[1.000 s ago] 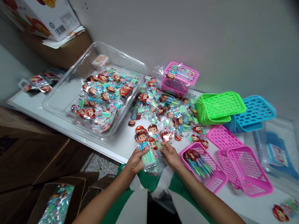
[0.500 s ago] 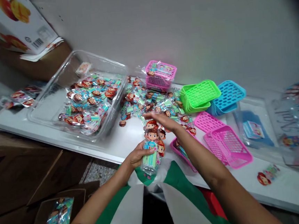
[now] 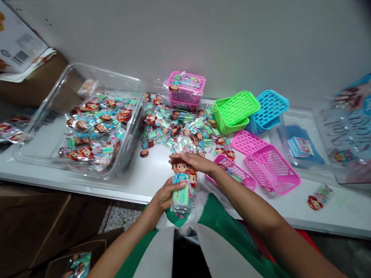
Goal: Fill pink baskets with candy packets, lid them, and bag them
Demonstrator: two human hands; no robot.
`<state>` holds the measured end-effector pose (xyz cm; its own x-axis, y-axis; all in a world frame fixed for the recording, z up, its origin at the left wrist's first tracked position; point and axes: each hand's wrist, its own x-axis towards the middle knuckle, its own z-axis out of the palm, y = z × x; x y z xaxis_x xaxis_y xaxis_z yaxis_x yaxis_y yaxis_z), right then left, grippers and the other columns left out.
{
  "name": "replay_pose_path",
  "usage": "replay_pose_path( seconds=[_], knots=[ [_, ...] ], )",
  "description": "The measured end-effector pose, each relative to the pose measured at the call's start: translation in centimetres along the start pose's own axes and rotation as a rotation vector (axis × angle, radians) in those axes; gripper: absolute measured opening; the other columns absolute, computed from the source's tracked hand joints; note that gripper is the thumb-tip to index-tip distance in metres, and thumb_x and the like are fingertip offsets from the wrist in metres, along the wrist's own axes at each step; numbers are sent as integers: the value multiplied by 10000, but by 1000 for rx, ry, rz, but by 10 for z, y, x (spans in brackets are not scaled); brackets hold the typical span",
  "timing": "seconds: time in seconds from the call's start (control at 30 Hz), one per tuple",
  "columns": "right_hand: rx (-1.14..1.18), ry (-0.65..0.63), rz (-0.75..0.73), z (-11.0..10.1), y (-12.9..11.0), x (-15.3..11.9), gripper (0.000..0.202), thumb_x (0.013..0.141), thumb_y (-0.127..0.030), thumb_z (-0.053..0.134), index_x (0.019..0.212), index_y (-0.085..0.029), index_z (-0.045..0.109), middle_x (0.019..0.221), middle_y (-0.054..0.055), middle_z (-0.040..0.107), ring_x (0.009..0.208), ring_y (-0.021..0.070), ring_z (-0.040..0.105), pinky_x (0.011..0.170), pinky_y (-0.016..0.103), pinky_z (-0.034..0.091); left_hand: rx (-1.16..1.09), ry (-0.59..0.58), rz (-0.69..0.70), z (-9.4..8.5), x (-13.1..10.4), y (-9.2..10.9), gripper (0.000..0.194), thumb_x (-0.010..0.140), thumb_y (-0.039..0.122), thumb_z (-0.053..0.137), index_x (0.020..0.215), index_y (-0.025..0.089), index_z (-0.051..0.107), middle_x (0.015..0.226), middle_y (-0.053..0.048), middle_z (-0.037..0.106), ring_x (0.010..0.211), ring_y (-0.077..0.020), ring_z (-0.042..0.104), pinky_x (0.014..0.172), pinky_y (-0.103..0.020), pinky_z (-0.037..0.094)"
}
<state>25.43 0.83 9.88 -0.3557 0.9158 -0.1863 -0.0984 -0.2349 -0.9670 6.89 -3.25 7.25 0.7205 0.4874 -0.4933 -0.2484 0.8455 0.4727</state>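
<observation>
At the table's (image 3: 156,172) near edge, a bundle of cartoon packets (image 3: 181,195) stands upright, clasped in the left hand's (image 3: 165,194) grip. The right hand (image 3: 198,162), fingers extended, holds nothing, laid across its top. Beyond spreads a packet pile (image 3: 197,123); left, a clear tray (image 3: 128,143); right, pink baskets (image 3: 274,170).

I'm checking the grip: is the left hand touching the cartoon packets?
Touching. The head view shows the left hand with its thumb lying across the front of the cartoon packets.
</observation>
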Motion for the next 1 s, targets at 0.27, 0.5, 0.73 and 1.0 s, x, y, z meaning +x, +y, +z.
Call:
replay_pose_path(
  seconds=[0.27,0.5,0.73,1.0],
  knots=[
    [-52,431,104,16,32,-40,757,843,-729,321,1412,-233,380,1459,96,398,1328,226,394,1082,420,330,-175,208,9,-1,21,3,232,723,138,680,947,88,645,732,-87,720,660,-228,695,733,-372,554],
    [-355,575,119,25,21,-31,680,883,-664,305,1381,-212,410,1459,75,390,1386,228,280,1145,412,192,-119,208,54,17,33,5,280,698,106,685,974,95,639,757,-64,722,648,-210,688,733,-351,549],
    [-511,645,60,35,34,-89,299,885,-482,472,934,-215,599,791,24,641,683,173,582,679,296,456,-225,279,84,14,24,-7,251,675,158,709,912,113,642,738,-50,716,655,-194,681,758,-336,548],
    [-425,621,127,54,39,-123,320,894,-460,452,1089,-231,563,1102,86,602,1023,232,565,894,371,433,-18,224,33,19,6,-28,396,674,197,753,1039,107,629,784,-71,719,655,-206,684,695,-316,538]
  ],
)
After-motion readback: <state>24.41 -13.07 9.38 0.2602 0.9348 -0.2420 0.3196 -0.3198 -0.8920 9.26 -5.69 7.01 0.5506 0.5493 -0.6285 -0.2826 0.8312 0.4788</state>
